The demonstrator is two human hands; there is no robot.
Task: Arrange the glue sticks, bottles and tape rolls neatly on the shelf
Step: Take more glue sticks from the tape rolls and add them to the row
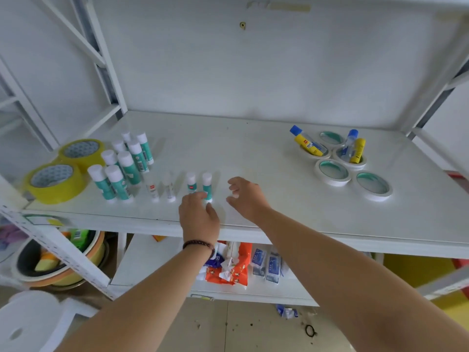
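On the white shelf (253, 153), several tall teal glue sticks (127, 166) stand in rows at the left, beside two yellow tape rolls (57, 182). In front stand two small white sticks (152, 189) and two small teal sticks (206, 185). My left hand (199, 215) touches the base of the small teal sticks with its fingertips. My right hand (245, 196) hovers just right of them, fingers loosely curled and holding nothing. At the right lie several white tape rolls (332, 172); blue-capped glue bottles (307, 142) lean inside two of them.
The shelf's white metal uprights (106, 62) stand at the left and right. A lower shelf holds orange packets (234, 268) and blue-white packs (266, 265). Stacked bowls (50, 262) and a white stool (30, 323) sit at the lower left on the floor.
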